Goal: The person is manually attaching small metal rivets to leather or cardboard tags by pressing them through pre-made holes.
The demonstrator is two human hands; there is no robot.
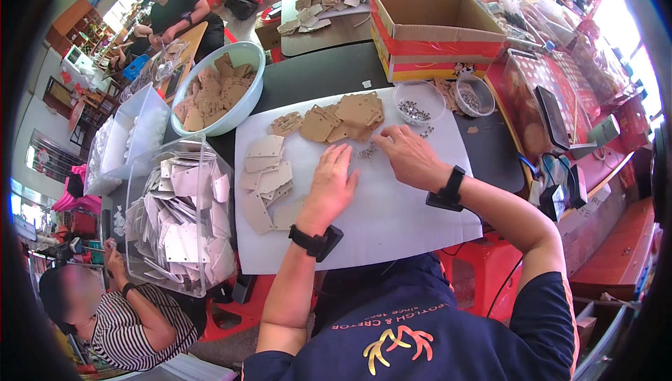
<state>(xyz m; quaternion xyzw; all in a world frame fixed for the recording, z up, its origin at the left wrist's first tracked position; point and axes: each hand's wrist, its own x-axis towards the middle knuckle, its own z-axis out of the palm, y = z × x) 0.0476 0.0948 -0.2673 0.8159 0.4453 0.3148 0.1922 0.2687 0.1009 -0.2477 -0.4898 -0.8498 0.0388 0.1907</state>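
My left hand [330, 184] lies flat, palm down, on the white sheet [406, 220] covering the table, beside a loose stack of pale cardboard tags [264, 178]. My right hand [408, 156] rests on the sheet further right, fingers curled toward a small scatter of metal rivets [367, 150]. Whether its fingertips pinch a rivet cannot be seen. Both wrists carry black bands. A heap of brown cardboard tags [343, 121] lies just beyond both hands.
Two small clear cups [418, 103] of metal bits stand at the back right. A pale bowl [222, 90] of brown tags and a clear bin [178, 216] of white tags sit left. An open cardboard box [430, 31] stands behind. Other people sit at left.
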